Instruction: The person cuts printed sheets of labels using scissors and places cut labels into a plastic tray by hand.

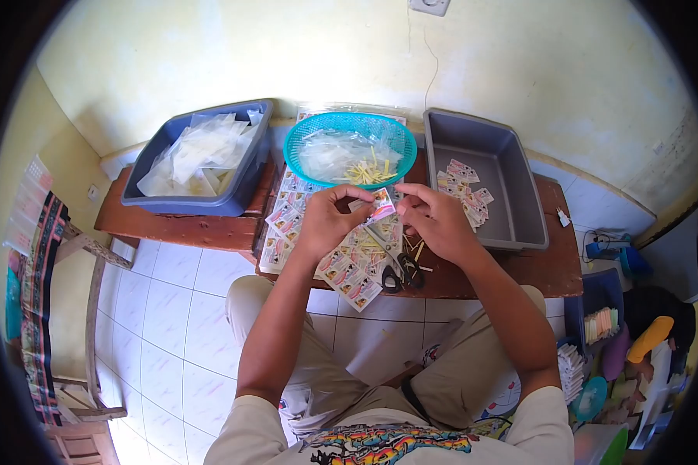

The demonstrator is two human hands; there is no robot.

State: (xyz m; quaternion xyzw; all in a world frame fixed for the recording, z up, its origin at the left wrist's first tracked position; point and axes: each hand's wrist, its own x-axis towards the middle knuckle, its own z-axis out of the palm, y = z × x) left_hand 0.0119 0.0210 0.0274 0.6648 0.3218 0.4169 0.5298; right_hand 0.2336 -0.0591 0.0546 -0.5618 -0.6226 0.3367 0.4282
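You have the small printed card [385,203] over the counter [551,265], its edge pinched in your left hand [358,206]; your right hand [411,208] curls just beside it, whether gripping anything I cannot tell. The step looks like handling this single card; the next move calls for a steady left pinch. Beyond, the teal basket [357,122] holds clear plastic pieces [327,155] and yellow strips [371,172]; the right tub [512,174], loose cards [477,204]; the left tub [182,206], translucent sheets [202,155].

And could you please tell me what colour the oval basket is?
The oval basket is turquoise; it shows best in the head view.
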